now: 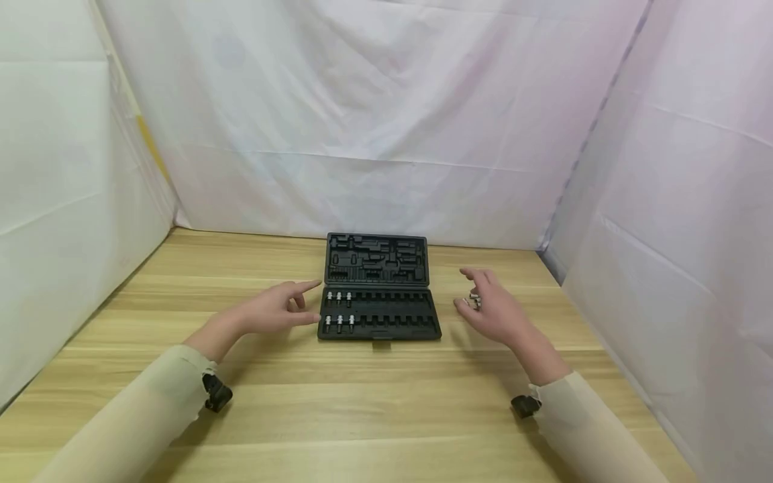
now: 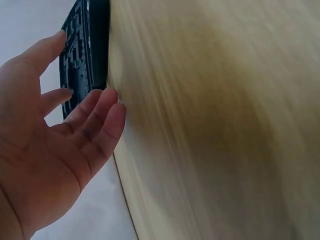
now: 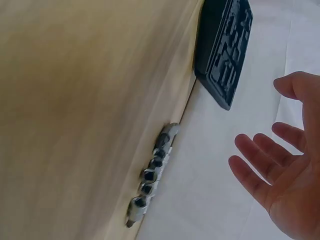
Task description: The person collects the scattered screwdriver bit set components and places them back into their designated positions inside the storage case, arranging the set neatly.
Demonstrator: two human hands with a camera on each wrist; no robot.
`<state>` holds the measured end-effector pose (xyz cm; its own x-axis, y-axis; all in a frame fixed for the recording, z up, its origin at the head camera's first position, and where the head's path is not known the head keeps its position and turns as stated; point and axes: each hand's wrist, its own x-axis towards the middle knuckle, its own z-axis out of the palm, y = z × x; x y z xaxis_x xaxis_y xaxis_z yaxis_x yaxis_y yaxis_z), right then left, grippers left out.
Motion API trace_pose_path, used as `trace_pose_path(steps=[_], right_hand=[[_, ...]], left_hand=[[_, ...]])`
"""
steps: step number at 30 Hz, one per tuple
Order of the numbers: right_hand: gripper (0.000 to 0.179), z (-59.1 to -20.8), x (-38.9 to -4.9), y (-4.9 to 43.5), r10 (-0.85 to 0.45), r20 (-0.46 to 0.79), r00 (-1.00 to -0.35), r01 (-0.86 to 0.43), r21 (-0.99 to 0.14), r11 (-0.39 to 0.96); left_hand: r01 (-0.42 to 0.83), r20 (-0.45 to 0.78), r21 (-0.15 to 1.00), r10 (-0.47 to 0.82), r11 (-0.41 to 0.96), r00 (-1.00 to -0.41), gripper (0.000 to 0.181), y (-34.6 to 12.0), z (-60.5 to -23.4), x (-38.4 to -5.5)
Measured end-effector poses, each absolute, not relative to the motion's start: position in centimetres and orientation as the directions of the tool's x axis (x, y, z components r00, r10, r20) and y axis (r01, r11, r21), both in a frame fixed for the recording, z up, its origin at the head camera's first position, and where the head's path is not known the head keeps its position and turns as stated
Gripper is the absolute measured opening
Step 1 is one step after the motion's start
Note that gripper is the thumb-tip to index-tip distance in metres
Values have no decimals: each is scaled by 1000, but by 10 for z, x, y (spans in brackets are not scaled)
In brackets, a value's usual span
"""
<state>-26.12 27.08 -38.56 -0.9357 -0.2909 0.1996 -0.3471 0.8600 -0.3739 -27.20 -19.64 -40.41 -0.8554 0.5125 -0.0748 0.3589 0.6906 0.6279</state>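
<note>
A black socket-set case (image 1: 379, 330) lies opened on the table, its lid (image 1: 377, 258) tipped back behind the tray. Silver bit sockets (image 1: 339, 320) stand in the leftmost slots of both rows; the slots to their right hold none. At the case's left edge is my left hand (image 1: 272, 310), index finger and thumb stretched toward it, the other fingers loosely bent, nothing in its grasp. Right of the case, my right hand (image 1: 496, 310) hovers with spread, relaxed fingers and holds nothing. Below it several metal sockets (image 3: 148, 175) lie together on the table, partly hidden by the hand in the head view.
The wooden table (image 1: 362, 409) stretches in front of the case and to both sides. White sheeting (image 1: 374, 121) hangs behind the table and along its left and right sides. A small black wrist camera (image 1: 217, 393) sits at the left sleeve, another (image 1: 526, 405) at the right.
</note>
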Motion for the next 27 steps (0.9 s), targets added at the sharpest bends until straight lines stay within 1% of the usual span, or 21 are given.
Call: trace_pose_path(steps=[4, 7, 12, 17, 20, 23, 27], right_hand=[[69, -388, -261, 279, -283, 197, -939, -339, -370, 865], [70, -388, -261, 286, -270, 203, -941, -330, -381, 864], [72, -385, -264, 300, -235, 206, -950, -302, -414, 859], [70, -381, -268, 317, -204, 214, -955, -282, -455, 845], [64, -379, -273, 328, -204, 225, -953, -291, -487, 824], [52, -378, -279, 343, -217, 216, -952, -299, -500, 813], [34, -380, -282, 367, -241, 124, -963, -271, -504, 820]], left_hand=[[335, -112, 648, 521, 684, -846, 92, -191, -408, -276], [335, -128, 641, 527, 690, -840, 92, -189, -410, -277], [340, -137, 622, 526, 705, -839, 89, -187, -412, -278], [334, -143, 620, 520, 710, -842, 89, -188, -412, -277], [331, -151, 617, 520, 714, -841, 90, -189, -413, -277], [331, -158, 614, 522, 717, -838, 91, -189, -413, -277], [332, -157, 608, 519, 721, -840, 91, -188, -414, -276]])
